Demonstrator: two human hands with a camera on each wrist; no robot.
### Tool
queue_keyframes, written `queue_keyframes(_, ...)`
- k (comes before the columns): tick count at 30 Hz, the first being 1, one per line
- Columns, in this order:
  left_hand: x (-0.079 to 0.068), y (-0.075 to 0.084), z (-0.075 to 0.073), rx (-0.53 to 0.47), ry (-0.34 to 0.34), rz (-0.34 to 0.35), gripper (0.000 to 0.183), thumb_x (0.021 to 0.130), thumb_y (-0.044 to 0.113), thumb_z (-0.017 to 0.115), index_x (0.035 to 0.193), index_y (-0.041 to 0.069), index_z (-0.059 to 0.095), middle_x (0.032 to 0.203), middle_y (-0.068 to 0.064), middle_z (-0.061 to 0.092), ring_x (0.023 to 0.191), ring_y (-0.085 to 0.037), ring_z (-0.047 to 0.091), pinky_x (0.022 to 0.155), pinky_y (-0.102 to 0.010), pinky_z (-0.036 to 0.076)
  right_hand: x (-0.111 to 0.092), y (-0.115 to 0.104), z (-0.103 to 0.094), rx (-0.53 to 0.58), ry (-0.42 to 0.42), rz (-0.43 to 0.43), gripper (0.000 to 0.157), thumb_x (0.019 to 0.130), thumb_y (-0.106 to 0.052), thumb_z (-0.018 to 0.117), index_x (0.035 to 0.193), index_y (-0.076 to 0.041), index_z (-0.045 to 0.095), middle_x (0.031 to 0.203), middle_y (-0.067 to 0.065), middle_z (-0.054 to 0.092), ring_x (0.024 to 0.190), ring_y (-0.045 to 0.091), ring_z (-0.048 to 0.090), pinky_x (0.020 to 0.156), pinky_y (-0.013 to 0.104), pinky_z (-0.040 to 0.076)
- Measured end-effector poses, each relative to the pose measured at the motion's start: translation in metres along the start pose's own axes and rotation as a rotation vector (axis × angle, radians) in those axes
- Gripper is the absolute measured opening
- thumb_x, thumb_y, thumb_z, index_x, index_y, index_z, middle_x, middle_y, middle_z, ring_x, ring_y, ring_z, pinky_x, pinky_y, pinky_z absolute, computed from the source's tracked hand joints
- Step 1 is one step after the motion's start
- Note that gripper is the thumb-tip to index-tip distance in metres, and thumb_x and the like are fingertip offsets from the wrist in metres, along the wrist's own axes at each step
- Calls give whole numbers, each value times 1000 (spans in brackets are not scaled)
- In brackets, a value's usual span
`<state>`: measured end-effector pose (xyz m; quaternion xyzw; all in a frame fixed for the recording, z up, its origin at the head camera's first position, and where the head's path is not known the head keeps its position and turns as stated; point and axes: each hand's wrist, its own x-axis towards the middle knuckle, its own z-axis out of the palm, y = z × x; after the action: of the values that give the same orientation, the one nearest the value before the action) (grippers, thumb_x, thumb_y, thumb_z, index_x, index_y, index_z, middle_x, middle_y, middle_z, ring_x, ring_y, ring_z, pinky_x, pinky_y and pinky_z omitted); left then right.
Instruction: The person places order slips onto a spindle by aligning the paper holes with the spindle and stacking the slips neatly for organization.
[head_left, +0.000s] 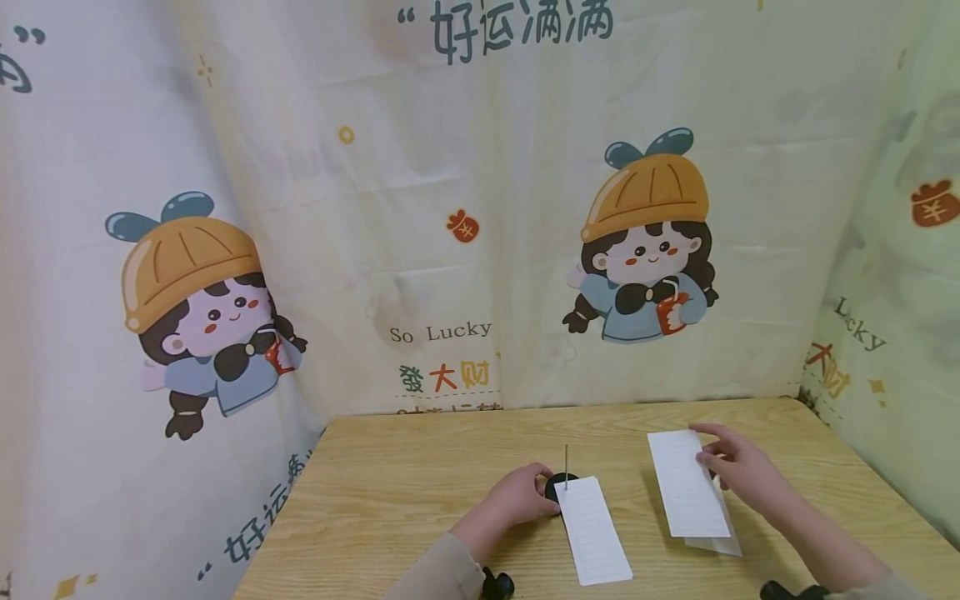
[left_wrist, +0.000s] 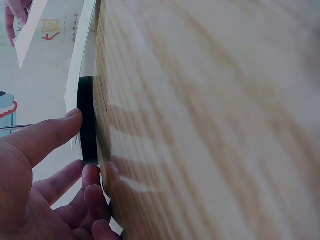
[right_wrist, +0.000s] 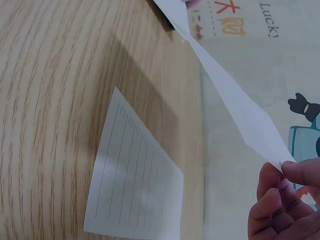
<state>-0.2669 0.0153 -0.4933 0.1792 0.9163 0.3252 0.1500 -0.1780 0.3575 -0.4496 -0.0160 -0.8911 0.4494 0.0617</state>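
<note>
My left hand point(head_left: 516, 498) holds the round black base point(left_wrist: 87, 135) of a bill spike, its thumb and fingers on the rim. The thin upright spike point(head_left: 566, 460) rises from the base. A white lined paper slip point(head_left: 596, 537) lies over part of the base, its top end at the spike, and reaches toward the front. To the right, my right hand point(head_left: 742, 468) pinches one white paper slip point(head_left: 686, 487) by its edge, raised above the table. Beneath it a lined slip point(right_wrist: 135, 185) lies on the wood, mostly covered in the head view.
The wooden table point(head_left: 390, 492) ends against a printed cloth point(head_left: 420, 275) at the back, with more cloth along both sides. Dark wrist gear point(head_left: 497, 583) shows at the left cuff, and similar gear point(head_left: 793, 592) at the right.
</note>
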Motion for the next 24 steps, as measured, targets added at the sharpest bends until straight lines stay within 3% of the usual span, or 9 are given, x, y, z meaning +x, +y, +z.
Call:
queue_keyframes(9, -1, -1, 0, 8, 0, 5, 47, 78, 26, 85, 119, 16, 64, 81, 2, 53, 71, -16, 49, 64, -33, 37, 1, -5, 12, 52, -10, 10, 52, 100, -13, 59, 146, 0, 40, 108, 18, 62, 66, 19, 53, 56, 32, 46)
queue_keyframes(24, -3, -3, 0, 10, 7, 41, 47, 78, 24, 86, 118, 14, 64, 78, 3, 53, 68, -15, 48, 63, -31, 37, 4, -21, 30, 126, 0, 27, 52, 98, -11, 61, 146, -3, 42, 104, 15, 61, 69, 19, 55, 60, 32, 49)
